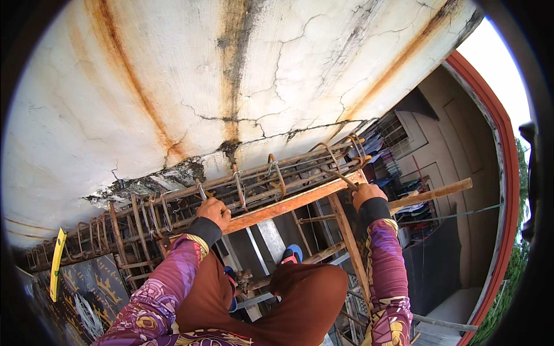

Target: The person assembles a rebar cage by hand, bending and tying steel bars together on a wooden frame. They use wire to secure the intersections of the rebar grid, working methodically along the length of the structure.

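Observation:
A long cage of rusty rebar (277, 183) with bent stirrups and tie wire runs along the cracked wall. My left hand (214, 213) is closed at the cage's near side, by the orange-brown wooden board (283, 206). A short grey metal piece (201, 190) sticks up from its fingers; its kind is hidden. At the cage's right end, my right hand (369, 195) is wrapped round a thin rusty metal rod (345, 180). That rod slants up and left to the stirrups, over the board's end.
The stained, cracked wall (173, 75) rises behind the cage. Wooden poles (435, 193) and a post (351, 245) form scaffolding around my legs, with gaps dropping below. A yellow level (57, 265) stands at left near a bundle of pale wire (88, 316). Clothes hang at right.

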Tool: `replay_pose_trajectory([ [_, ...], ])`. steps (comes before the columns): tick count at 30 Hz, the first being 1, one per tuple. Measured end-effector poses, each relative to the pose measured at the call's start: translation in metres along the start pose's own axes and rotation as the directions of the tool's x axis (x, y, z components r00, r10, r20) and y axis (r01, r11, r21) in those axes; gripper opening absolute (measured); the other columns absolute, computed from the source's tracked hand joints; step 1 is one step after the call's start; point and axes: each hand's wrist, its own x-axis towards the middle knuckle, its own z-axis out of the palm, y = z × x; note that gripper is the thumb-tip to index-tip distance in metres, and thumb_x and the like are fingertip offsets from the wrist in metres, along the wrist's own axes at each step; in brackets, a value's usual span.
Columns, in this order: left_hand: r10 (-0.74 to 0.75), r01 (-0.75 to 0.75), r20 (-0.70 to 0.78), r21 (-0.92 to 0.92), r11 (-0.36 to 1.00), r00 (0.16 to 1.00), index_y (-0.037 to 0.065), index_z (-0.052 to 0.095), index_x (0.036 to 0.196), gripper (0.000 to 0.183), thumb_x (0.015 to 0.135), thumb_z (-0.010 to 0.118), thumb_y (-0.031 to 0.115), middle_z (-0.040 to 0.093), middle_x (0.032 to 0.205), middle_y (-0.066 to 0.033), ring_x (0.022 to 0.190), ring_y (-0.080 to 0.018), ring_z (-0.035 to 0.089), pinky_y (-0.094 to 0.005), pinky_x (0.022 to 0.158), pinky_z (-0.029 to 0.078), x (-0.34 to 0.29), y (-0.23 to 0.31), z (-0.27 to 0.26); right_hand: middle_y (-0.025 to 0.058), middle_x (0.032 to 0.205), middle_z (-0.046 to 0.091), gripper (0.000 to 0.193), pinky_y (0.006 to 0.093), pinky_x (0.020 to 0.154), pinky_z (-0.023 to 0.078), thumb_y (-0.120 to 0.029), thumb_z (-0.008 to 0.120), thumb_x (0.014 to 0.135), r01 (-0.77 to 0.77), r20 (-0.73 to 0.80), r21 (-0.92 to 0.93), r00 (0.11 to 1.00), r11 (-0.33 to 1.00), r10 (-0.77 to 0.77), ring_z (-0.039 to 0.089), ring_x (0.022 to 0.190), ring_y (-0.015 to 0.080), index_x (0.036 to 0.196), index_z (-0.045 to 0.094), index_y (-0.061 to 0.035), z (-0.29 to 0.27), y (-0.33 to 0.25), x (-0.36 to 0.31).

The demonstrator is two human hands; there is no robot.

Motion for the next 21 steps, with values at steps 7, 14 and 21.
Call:
replay_pose_trajectory([
  [7, 0.023, -0.024, -0.047, -0.025, 0.999, 0.999, 0.006, 0.068, 0.078, 0.014, 0.08, 0.069, 0.02, 0.063, 0.09, -0.0128, 0.092, -0.0357, 0.06, -0.048, 0.086, 0.047, 0.003, 0.0, 0.004, 0.0181, 0.114, 0.069, 0.03, 0.0428, 0.088, 0.055, -0.019, 0.051, 0.092, 0.04, 0.101, -0.137, 0.994, 0.99, -0.026, 0.068, 0.104, 0.0333, 0.108, 0.073, -0.0072, 0.036, -0.03, 0.083],
  [14, 0.018, -0.022, -0.068, -0.056, 0.998, 0.998, 0.004, 0.069, 0.084, 0.015, 0.081, 0.069, 0.019, 0.064, 0.094, -0.0141, 0.093, -0.0362, 0.061, -0.0453, 0.086, 0.049, 0.008, -0.001, -0.004, 0.0206, 0.116, 0.068, 0.033, 0.0431, 0.091, 0.054, -0.02, 0.057, 0.09, -0.041, 0.193, 0.108, 0.981, 0.993, 0.019, 0.068, 0.106, 0.0341, 0.114, 0.07, -0.0033, 0.098, -0.036, 0.084],
  [21, -0.124, 0.118, 0.068, 0.076, 0.99, 0.99, 0.002, 0.068, 0.101, 0.025, 0.087, 0.063, 0.022, 0.065, 0.11, -0.0187, 0.103, -0.037, 0.062, -0.0439, 0.091, 0.049, 0.047, -0.008, 0.003, 0.0262, 0.1, 0.069, 0.033, 0.0447, 0.086, 0.054, -0.029, 0.064, 0.089, -0.166, 0.066, 0.377, 0.986, 0.911, 0.152, 0.067, 0.099, 0.0385, 0.098, 0.071, 0.0018, 0.13, -0.047, 0.083],
])
